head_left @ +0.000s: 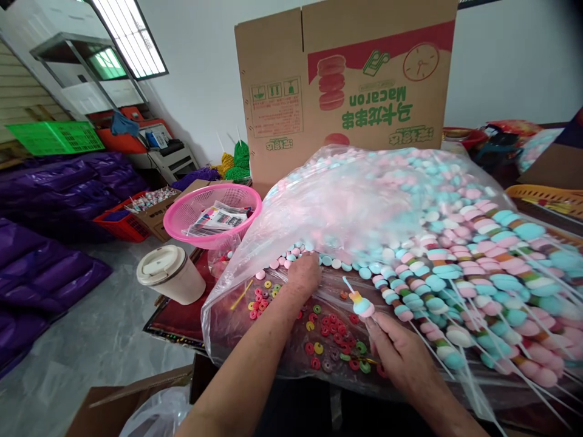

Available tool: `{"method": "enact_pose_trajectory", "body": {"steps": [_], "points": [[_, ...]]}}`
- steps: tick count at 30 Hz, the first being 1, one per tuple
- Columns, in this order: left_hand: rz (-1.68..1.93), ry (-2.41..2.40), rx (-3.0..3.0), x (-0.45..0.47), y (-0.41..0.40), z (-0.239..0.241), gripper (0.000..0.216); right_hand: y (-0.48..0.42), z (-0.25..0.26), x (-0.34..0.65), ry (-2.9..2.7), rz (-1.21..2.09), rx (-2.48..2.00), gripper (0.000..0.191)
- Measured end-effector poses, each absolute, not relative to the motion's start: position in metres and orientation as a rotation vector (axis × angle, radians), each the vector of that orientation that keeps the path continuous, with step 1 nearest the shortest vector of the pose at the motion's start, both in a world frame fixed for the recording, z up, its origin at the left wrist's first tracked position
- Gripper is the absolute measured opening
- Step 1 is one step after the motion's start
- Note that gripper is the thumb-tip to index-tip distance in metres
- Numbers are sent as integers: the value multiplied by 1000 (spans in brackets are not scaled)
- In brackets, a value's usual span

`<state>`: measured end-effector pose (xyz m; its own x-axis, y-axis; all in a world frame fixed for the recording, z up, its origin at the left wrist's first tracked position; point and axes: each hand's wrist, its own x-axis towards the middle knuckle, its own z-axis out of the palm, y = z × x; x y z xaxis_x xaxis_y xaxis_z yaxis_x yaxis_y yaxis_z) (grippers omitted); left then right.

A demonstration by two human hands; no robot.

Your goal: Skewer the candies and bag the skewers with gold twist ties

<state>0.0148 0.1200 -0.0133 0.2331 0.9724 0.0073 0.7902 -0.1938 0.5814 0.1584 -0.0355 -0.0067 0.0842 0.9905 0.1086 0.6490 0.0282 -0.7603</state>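
My left hand [303,274] reaches under a big clear plastic bag [364,200] into a row of pink and blue candy discs [291,252], its fingers curled among them and mostly hidden. My right hand [401,352] pinches a thin white stick [348,285] that carries a yellow piece and a blue disc near its tip. Small red, yellow and green candy rings [332,340] lie scattered between the two hands. To the right lie several finished skewers [478,303] of pink, blue and white discs.
A pink basket [182,221] holding printed packets and a lidded paper cup [169,274] stand at the left. A large "Macaron" cardboard box [346,85] stands behind the bag. Purple bags [50,267], a red crate and a green crate fill the floor at left.
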Motion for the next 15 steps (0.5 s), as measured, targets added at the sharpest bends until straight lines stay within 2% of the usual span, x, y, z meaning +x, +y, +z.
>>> {"method": "enact_pose_trajectory", "body": {"steps": [5, 7, 12, 15], "points": [[466, 1495, 2077, 10, 111, -20, 15, -35, -10, 166, -1619, 673, -1740, 40], [510, 1398, 2064, -2, 95, -21, 18, -33, -12, 168, -1679, 662, -1742, 39], [906, 1207, 1969, -24, 53, -27, 30, -31, -22, 163, -1891, 622, -1729, 33], [937, 1216, 1880, -24, 38, -28, 31, -35, -24, 157, -2019, 638, -1815, 31]]}}
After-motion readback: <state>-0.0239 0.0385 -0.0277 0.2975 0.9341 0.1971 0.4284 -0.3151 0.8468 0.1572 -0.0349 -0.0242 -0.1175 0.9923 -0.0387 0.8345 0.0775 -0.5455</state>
